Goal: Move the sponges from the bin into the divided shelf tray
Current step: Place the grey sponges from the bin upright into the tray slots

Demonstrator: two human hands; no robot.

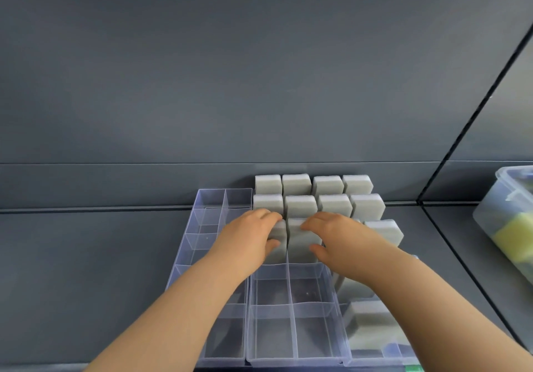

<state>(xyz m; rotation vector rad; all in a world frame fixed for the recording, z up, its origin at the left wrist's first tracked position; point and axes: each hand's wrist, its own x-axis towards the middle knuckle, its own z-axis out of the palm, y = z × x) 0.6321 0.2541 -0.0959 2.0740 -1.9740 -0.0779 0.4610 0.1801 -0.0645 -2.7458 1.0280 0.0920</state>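
Clear divided trays [291, 308] lie side by side on the dark shelf. Several grey sponges [300, 204] stand upright in the far compartments of the middle and right trays. My left hand [248, 241] grips a grey sponge [279, 241] in the third row, fingers over its top and thumb at its front. My right hand [334, 241] grips the neighbouring grey sponge [300, 239] the same way. A clear bin [507, 221] with yellow sponges stands at the right edge, partly cut off.
The left tray [202, 227] has bare compartments. More grey sponges [363, 322] lie in the right tray's near compartments, under my right forearm. A dark back wall rises behind the trays. A vertical divider line [450, 152] separates this shelf bay from the bin's bay.
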